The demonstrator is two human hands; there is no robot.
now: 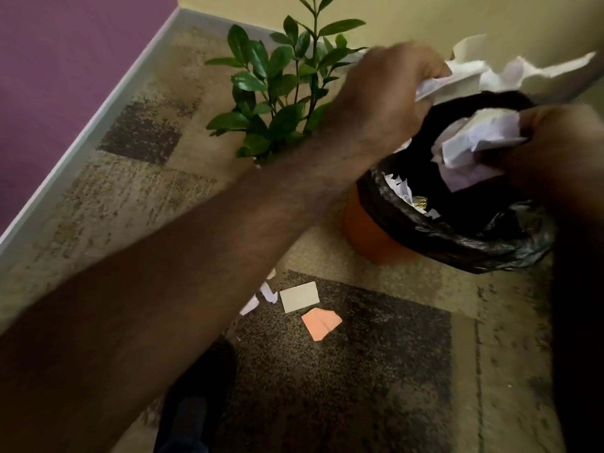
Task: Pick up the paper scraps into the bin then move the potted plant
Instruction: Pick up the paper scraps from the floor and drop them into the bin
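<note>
Body only: two bare hands, no gloves, rings or watch showing. Left forearm (183, 273) is bare from wrist to the frame edge, no sleeve in view, fine hair along it. Left hand (389, 96) shows its back and knuckles; fingers (438, 68) partly motion-blurred. Right hand (555, 148) is in deep shadow at the right edge, outline only; right arm below it reads as a dark mass, can't tell if it's sleeved. Dark shoe (202, 384) at bottom centre, rounded toe, with a dark blue trouser leg (183, 449) at the frame bottom. Detail on both is too dim to make out.
</note>
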